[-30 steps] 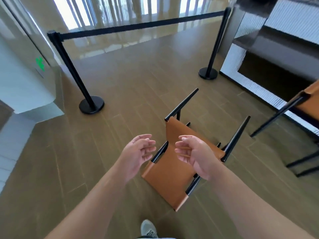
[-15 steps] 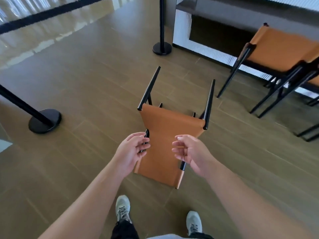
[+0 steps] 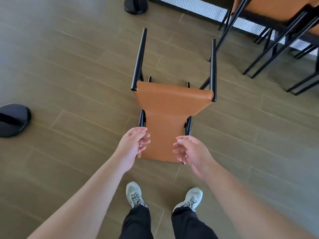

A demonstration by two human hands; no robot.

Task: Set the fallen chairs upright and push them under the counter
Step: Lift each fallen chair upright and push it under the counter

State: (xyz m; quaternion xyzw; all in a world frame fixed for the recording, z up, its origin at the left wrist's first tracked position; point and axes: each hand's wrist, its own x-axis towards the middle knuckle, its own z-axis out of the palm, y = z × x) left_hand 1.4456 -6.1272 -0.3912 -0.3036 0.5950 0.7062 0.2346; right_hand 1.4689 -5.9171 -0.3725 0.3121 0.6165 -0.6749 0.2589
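Fallen tan leather chair with black metal frame (image 3: pixel 170 118) on its back; left hand (image 3: pixel 133 145), right hand (image 3: pixel 190 152) flank backrest, fingers loosely curled, holding nothing. Advice: grasp both frame rails evenly, lift together.

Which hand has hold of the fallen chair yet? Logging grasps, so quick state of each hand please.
Left hand: fingers loosely curled at the fallen chair backrest edge, no clear grip.
Right hand: open, fingers relaxed, holding nothing.
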